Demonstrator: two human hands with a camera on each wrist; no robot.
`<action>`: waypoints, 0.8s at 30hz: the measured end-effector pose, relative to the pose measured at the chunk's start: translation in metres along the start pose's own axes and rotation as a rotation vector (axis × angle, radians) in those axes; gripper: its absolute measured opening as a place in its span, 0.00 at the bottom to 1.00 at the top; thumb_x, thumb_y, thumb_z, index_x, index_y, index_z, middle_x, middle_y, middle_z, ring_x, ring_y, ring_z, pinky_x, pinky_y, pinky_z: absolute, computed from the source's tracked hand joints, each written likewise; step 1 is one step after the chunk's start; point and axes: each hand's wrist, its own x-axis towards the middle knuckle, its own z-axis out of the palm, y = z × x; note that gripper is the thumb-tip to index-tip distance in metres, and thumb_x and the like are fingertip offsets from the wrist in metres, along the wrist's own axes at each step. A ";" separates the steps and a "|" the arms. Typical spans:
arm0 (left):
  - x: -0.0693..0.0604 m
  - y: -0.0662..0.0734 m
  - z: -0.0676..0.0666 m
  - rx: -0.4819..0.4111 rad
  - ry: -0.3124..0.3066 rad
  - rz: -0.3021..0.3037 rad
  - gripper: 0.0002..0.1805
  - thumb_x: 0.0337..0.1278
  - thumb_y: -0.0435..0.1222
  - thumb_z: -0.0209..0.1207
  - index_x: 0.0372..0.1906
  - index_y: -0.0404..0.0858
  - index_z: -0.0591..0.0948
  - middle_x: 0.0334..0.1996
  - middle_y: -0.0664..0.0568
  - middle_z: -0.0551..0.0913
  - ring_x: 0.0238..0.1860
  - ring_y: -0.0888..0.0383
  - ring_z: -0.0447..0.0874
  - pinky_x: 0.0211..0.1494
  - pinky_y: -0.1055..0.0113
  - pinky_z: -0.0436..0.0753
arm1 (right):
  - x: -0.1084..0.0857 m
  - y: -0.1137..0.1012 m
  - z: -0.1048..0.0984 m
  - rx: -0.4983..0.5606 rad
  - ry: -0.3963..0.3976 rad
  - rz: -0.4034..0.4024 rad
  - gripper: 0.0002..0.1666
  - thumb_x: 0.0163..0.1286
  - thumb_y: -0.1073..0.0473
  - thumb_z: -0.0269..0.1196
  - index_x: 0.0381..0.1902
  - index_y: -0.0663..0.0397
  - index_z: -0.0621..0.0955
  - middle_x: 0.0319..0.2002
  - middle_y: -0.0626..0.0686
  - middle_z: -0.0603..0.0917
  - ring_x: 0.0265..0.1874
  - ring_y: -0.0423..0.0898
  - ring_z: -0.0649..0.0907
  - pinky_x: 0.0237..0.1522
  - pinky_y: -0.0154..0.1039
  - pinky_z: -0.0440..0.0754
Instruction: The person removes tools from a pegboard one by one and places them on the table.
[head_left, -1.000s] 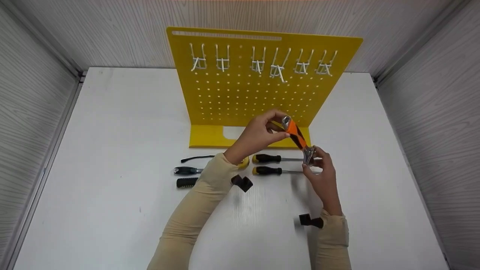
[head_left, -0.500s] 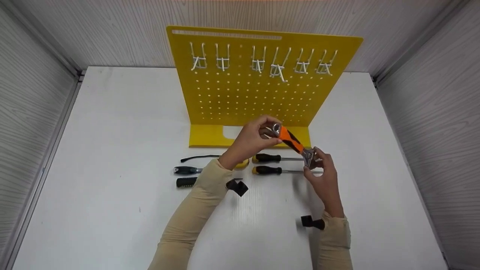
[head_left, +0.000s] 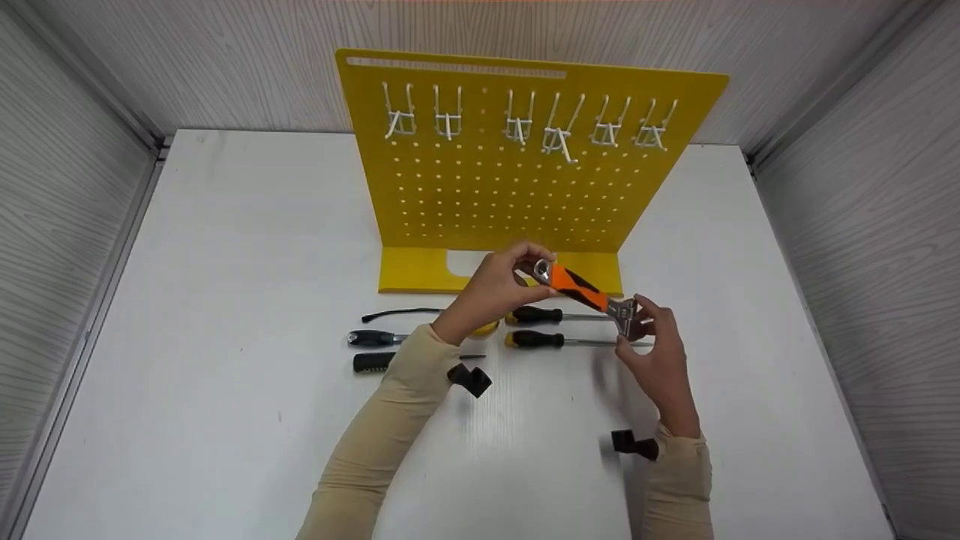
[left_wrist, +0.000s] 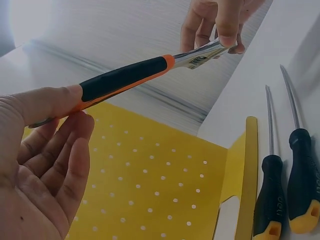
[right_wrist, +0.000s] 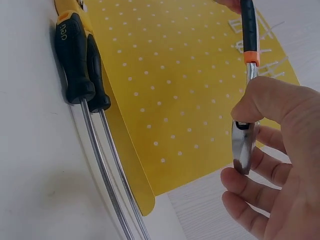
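Observation:
Between both hands, an adjustable wrench (head_left: 579, 289) with an orange and black handle is held in the air above the table. My left hand (head_left: 491, 292) pinches its handle end, which has a round hole, between thumb and fingers. At the other end, my right hand (head_left: 660, 356) grips the chrome head; in the right wrist view the thumb (right_wrist: 257, 97) presses one side of the metal, fingers at the other. Below the wrench, two black and yellow screwdrivers (head_left: 535, 316) (head_left: 535, 340) lie side by side, shafts pointing right.
A yellow pegboard (head_left: 510, 187) with several white hooks (head_left: 517, 129) stands behind the hands. Left on the table are a black-handled tool (head_left: 373, 363), a dark-handled tool (head_left: 371, 339) and a thin black rod-like piece (head_left: 397, 313), partly hidden by the left forearm.
The wrench has swung from steep toward level, its handle end moving left and down with my left hand. My right hand has shifted slightly right, still holding the head.

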 end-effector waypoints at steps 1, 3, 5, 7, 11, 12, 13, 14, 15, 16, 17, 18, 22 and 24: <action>-0.001 -0.001 0.000 0.013 -0.001 -0.006 0.21 0.52 0.34 0.68 0.52 0.38 0.77 0.44 0.48 0.82 0.44 0.57 0.80 0.46 0.65 0.80 | 0.000 0.000 -0.001 -0.016 0.001 -0.006 0.39 0.55 0.72 0.63 0.67 0.57 0.68 0.47 0.56 0.74 0.40 0.46 0.76 0.43 0.42 0.75; -0.002 -0.003 0.000 0.032 -0.003 -0.018 0.20 0.52 0.34 0.68 0.51 0.39 0.77 0.44 0.48 0.82 0.44 0.57 0.79 0.44 0.68 0.78 | -0.001 -0.001 -0.003 -0.052 0.006 -0.021 0.39 0.55 0.71 0.63 0.66 0.56 0.68 0.46 0.57 0.74 0.40 0.47 0.76 0.43 0.40 0.75; -0.003 -0.005 0.001 0.040 -0.006 -0.030 0.20 0.53 0.35 0.68 0.51 0.40 0.77 0.44 0.49 0.81 0.45 0.58 0.78 0.43 0.70 0.78 | -0.002 -0.001 -0.005 -0.093 0.007 -0.036 0.39 0.55 0.71 0.64 0.66 0.56 0.68 0.46 0.57 0.74 0.40 0.47 0.76 0.43 0.37 0.74; -0.005 -0.007 0.002 0.037 -0.008 -0.038 0.19 0.53 0.34 0.67 0.50 0.40 0.77 0.44 0.49 0.81 0.44 0.58 0.78 0.42 0.71 0.77 | -0.004 -0.001 -0.007 -0.129 0.006 -0.049 0.39 0.55 0.70 0.63 0.66 0.55 0.68 0.46 0.57 0.74 0.40 0.48 0.76 0.43 0.36 0.74; -0.008 -0.011 0.004 0.053 0.007 -0.032 0.18 0.52 0.35 0.68 0.49 0.41 0.78 0.40 0.50 0.81 0.41 0.59 0.77 0.40 0.70 0.78 | -0.005 0.000 -0.009 -0.169 -0.006 -0.049 0.39 0.54 0.69 0.64 0.65 0.54 0.69 0.45 0.57 0.75 0.40 0.49 0.77 0.43 0.42 0.76; -0.008 -0.012 0.005 0.065 0.013 -0.027 0.18 0.52 0.35 0.68 0.49 0.41 0.78 0.39 0.50 0.81 0.40 0.59 0.77 0.40 0.70 0.77 | -0.005 0.000 -0.010 -0.176 -0.011 -0.050 0.39 0.54 0.69 0.64 0.65 0.54 0.69 0.45 0.57 0.75 0.40 0.49 0.77 0.43 0.44 0.76; -0.009 -0.013 0.005 0.085 0.021 -0.020 0.18 0.51 0.35 0.68 0.48 0.41 0.78 0.38 0.50 0.81 0.39 0.59 0.77 0.40 0.70 0.77 | -0.005 0.000 -0.010 -0.185 -0.014 -0.052 0.39 0.54 0.69 0.65 0.65 0.54 0.69 0.45 0.58 0.75 0.40 0.49 0.78 0.42 0.45 0.76; -0.010 -0.014 0.006 0.104 0.028 -0.013 0.18 0.51 0.35 0.69 0.48 0.41 0.78 0.37 0.50 0.82 0.38 0.59 0.77 0.40 0.70 0.77 | -0.006 0.000 -0.010 -0.195 -0.018 -0.057 0.39 0.54 0.69 0.65 0.65 0.54 0.70 0.45 0.58 0.76 0.39 0.50 0.78 0.42 0.45 0.76; -0.011 -0.016 0.006 0.124 0.034 -0.007 0.18 0.50 0.36 0.69 0.47 0.41 0.78 0.37 0.50 0.82 0.37 0.59 0.77 0.40 0.70 0.76 | -0.006 0.000 -0.011 -0.207 -0.019 -0.064 0.39 0.54 0.69 0.65 0.65 0.54 0.70 0.45 0.58 0.76 0.39 0.50 0.78 0.41 0.45 0.76; -0.012 -0.017 0.007 0.140 0.039 -0.003 0.18 0.50 0.36 0.70 0.47 0.41 0.79 0.36 0.51 0.82 0.37 0.60 0.77 0.40 0.70 0.76 | -0.006 0.000 -0.011 -0.219 -0.019 -0.073 0.38 0.54 0.69 0.65 0.65 0.54 0.70 0.45 0.58 0.76 0.38 0.50 0.78 0.40 0.45 0.75; -0.013 -0.018 0.008 0.155 0.042 -0.001 0.18 0.49 0.36 0.70 0.47 0.41 0.79 0.36 0.51 0.82 0.37 0.60 0.76 0.40 0.70 0.76 | -0.007 0.001 -0.012 -0.228 -0.016 -0.081 0.39 0.53 0.69 0.65 0.65 0.54 0.70 0.44 0.58 0.76 0.38 0.50 0.78 0.39 0.45 0.75; -0.014 -0.020 0.009 0.168 0.045 0.003 0.18 0.49 0.36 0.70 0.46 0.41 0.79 0.36 0.51 0.82 0.38 0.60 0.77 0.41 0.70 0.76 | -0.007 0.001 -0.013 -0.238 -0.016 -0.088 0.39 0.53 0.70 0.65 0.65 0.54 0.70 0.44 0.58 0.77 0.38 0.50 0.79 0.38 0.45 0.74; -0.020 -0.025 0.013 0.189 0.062 -0.005 0.19 0.47 0.37 0.71 0.46 0.41 0.79 0.37 0.51 0.83 0.39 0.57 0.78 0.43 0.66 0.78 | -0.009 0.002 -0.015 -0.267 -0.031 -0.091 0.40 0.53 0.70 0.65 0.66 0.53 0.70 0.44 0.58 0.77 0.37 0.50 0.79 0.37 0.45 0.73; -0.022 -0.027 0.015 0.184 0.070 -0.015 0.19 0.47 0.37 0.71 0.46 0.41 0.79 0.37 0.51 0.83 0.39 0.56 0.79 0.42 0.67 0.78 | -0.010 0.002 -0.016 -0.281 -0.051 -0.082 0.40 0.53 0.70 0.65 0.66 0.54 0.69 0.44 0.58 0.77 0.37 0.51 0.80 0.38 0.46 0.72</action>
